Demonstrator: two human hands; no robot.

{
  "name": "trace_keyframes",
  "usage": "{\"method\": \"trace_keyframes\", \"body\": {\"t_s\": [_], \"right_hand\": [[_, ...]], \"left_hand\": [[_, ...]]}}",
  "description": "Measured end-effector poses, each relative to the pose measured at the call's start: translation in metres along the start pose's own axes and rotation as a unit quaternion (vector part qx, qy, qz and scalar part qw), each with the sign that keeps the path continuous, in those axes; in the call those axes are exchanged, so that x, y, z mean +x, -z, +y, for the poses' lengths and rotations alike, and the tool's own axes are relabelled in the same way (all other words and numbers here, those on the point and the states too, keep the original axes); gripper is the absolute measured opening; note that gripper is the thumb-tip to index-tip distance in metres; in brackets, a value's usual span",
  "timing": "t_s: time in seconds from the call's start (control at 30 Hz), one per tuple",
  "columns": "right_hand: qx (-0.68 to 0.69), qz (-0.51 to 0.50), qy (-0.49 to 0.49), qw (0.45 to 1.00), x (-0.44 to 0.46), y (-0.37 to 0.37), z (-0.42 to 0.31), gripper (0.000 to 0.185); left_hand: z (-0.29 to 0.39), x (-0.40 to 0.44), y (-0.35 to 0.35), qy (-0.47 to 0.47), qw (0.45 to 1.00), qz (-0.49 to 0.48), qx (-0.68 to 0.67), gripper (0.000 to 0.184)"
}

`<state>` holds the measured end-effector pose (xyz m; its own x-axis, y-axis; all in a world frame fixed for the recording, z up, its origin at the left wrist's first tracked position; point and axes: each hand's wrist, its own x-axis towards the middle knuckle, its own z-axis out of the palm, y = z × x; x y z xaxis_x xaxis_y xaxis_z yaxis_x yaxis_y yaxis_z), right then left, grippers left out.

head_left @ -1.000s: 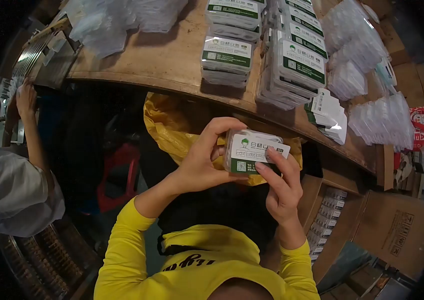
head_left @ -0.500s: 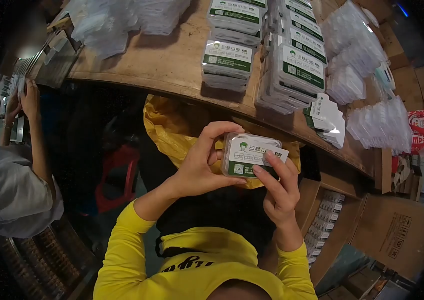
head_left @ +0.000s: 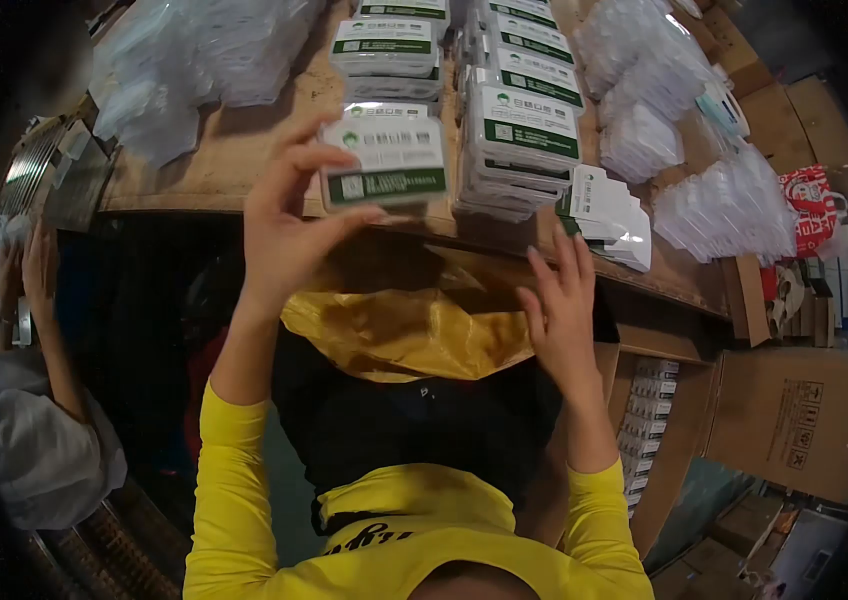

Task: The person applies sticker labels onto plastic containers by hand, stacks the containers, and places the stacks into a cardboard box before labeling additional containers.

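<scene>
My left hand [head_left: 294, 205] grips a clear plastic case [head_left: 386, 165] by its left side. A white and green printed card shows through the case. It is held at the near edge of the table, in front of a stack of like cases [head_left: 384, 48]. My right hand [head_left: 564, 300] is empty, its fingers apart, just below the table's edge. Close above its fingertips lies a fanned pile of white and green cards [head_left: 606, 215]. A taller stack of filled cases [head_left: 524, 130] stands between the two hands.
Bagged clear cases [head_left: 154, 110] lie at the table's left, and more clear cases [head_left: 729, 215] at its right. A yellow sheet [head_left: 414, 335] hangs below the edge. An open carton [head_left: 679, 450] at lower right holds packed cases. A co-worker [head_left: 39, 430] sits at left.
My left hand has carried the case up and left to the table, turning its front upright. My right hand has let go of the case and moved up towards the card pile.
</scene>
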<state>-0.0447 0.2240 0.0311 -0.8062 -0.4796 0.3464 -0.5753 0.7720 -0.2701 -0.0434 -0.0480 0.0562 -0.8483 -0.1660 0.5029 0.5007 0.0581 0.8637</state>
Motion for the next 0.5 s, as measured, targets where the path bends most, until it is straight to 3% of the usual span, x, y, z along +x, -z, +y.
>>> {"method": "trace_keyframes", "body": {"t_s": [0.1,0.17,0.3,0.43,0.5], "right_hand": [[-0.066,0.061,-0.027,0.996,0.017,-0.004,0.043,0.033],[-0.122,0.076,-0.013,0.990,0.032,-0.002,0.066,0.037],[-0.203,0.054,0.033,0.977,0.047,-0.005,0.092,0.033],[-0.253,0.037,0.122,0.959,0.048,-0.010,0.093,0.027],[-0.235,0.027,0.109,0.965,0.050,-0.011,0.097,0.027]], "left_hand": [[-0.021,0.032,0.012,-0.057,0.980,0.013,0.190,0.036],[-0.034,0.038,0.014,-0.081,0.935,0.021,0.346,0.034],[-0.017,0.016,-0.003,-0.115,0.906,0.087,0.397,0.029],[-0.005,-0.022,-0.018,-0.074,0.933,0.047,0.348,0.022],[-0.005,-0.043,-0.030,-0.050,0.946,-0.001,0.321,0.022]]}}
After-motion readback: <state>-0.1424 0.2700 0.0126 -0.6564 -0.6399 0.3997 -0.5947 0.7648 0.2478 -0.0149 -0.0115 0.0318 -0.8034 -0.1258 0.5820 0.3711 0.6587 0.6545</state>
